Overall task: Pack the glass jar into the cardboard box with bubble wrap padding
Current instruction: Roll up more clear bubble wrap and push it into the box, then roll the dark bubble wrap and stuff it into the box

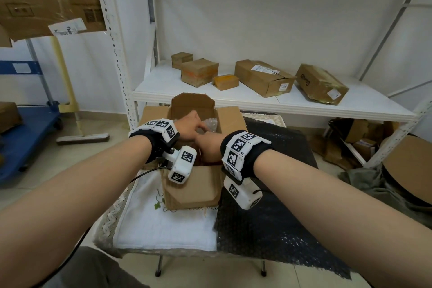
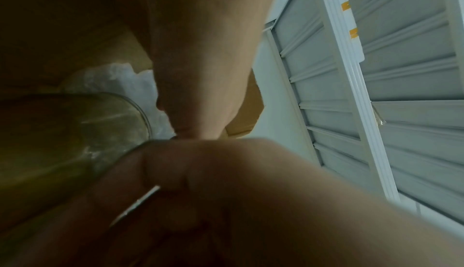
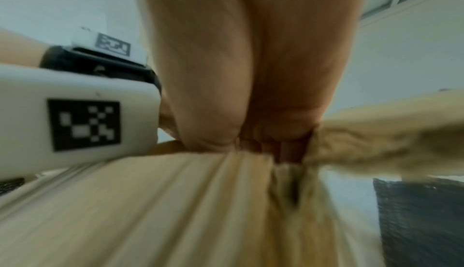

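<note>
An open cardboard box [image 1: 194, 184] stands on a small table, and both hands reach into it. My left hand [image 1: 190, 127] comes down from the box's far left side. In the left wrist view its fingers [image 2: 200, 63] meet the rim of the glass jar [image 2: 75, 132]. My right hand [image 1: 209, 145] enters over the near right wall [image 3: 175, 202]. Fingers of the right hand [image 2: 251, 192] show through the glass, wrapped round the jar. Clear bubble wrap [image 1: 210, 124] lies crumpled in the box behind the jar [image 2: 113, 79]. In the head view the jar is hidden by the hands.
A black bubble wrap sheet [image 1: 268, 206] covers the table's right half, and a white cloth [image 1: 168, 222] covers the left. Behind the box a white shelf [image 1: 304, 103] carries several cardboard parcels [image 1: 264, 77]. A blue cart [image 1: 23, 138] stands at the left.
</note>
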